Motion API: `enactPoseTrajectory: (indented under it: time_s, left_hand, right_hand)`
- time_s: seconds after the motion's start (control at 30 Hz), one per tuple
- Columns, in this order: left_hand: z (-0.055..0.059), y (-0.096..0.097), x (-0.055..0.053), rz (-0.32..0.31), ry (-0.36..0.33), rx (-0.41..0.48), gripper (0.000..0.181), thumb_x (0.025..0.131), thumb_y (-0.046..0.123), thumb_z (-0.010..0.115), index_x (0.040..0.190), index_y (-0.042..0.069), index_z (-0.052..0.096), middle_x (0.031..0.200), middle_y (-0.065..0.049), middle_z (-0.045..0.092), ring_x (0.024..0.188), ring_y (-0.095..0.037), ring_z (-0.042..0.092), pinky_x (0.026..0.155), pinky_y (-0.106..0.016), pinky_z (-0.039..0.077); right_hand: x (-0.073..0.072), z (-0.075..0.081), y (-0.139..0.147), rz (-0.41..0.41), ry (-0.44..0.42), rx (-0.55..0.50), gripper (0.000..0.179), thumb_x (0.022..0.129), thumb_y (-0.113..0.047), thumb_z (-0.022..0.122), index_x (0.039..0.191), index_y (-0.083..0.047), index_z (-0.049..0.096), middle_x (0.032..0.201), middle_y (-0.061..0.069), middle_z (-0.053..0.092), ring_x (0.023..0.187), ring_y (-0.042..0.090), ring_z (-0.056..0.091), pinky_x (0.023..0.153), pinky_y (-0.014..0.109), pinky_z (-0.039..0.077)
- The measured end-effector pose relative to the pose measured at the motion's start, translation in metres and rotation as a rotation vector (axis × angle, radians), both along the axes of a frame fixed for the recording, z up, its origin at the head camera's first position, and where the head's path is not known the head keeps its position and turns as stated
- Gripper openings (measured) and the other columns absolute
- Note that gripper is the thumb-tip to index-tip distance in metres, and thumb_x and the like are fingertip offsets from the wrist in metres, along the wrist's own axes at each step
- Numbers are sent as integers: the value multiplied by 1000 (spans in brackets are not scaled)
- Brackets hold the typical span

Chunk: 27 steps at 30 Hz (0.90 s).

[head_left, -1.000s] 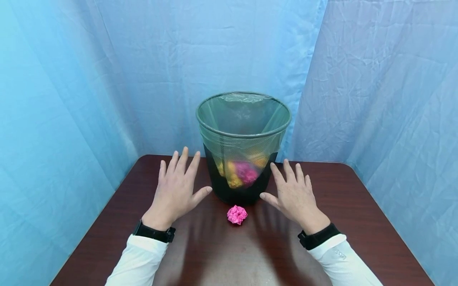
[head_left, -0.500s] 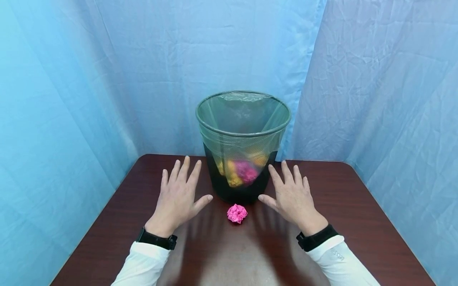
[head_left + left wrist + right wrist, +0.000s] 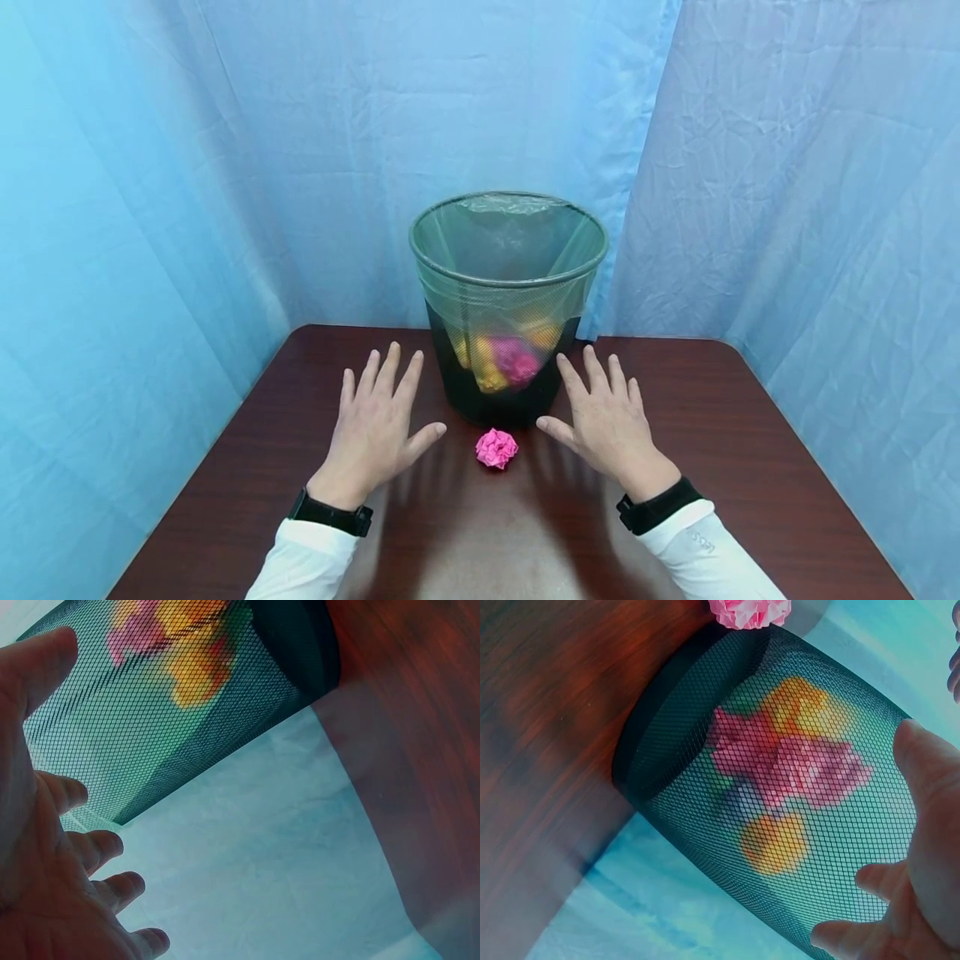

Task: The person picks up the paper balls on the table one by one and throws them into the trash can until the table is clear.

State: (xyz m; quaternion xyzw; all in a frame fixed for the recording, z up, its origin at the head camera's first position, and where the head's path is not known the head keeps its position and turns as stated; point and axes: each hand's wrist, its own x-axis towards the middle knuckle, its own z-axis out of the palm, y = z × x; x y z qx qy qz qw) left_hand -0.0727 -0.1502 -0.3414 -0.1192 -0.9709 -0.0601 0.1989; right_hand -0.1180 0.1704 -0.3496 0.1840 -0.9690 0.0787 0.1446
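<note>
A pink crumpled paper ball (image 3: 497,449) lies on the table just in front of a black mesh wastebasket (image 3: 510,408). A green translucent bag lines the basket, folded over its rim. Through the mesh show pink and yellow crumpled papers (image 3: 817,769). My left hand (image 3: 369,433) hovers left of the ball, palm down, fingers spread, holding nothing. On the other side my right hand (image 3: 609,421) is held the same way, its fingertips overlapping the basket's lower right side in the head view. In the right wrist view the ball sits at the basket's base.
The dark brown wooden table (image 3: 750,467) carries the basket near its back edge. Light blue curtains (image 3: 337,150) hang behind and on both sides. Each wrist wears a black strap below a white sleeve.
Both hands have drawn back a little toward the body, the left one more. The right hand has also shifted slightly left. Ball and basket stay where they were.
</note>
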Motion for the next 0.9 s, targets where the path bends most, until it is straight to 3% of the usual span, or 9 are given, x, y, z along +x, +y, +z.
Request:
enactPoseTrajectory:
  time_s: [0.63, 0.9]
  left_hand:
    - [-21, 5, 6, 0, -33, 14, 98, 79, 68, 61, 157, 18, 28, 161, -18, 25, 145, -42, 17, 111, -70, 14]
    - [-26, 6, 8, 11, -63, 13, 98, 80, 71, 58, 157, 20, 26, 162, -17, 22, 146, -41, 15, 112, -69, 12]
  right_hand:
    - [6, -13, -10, 13, -24, 5, 98, 78, -72, 59, 156, -20, 29, 159, 22, 25, 140, 52, 19, 106, 72, 24]
    - [9, -19, -14, 18, -31, 14, 97, 79, -72, 59, 156, -21, 30, 159, 22, 26, 140, 53, 20, 105, 72, 25]
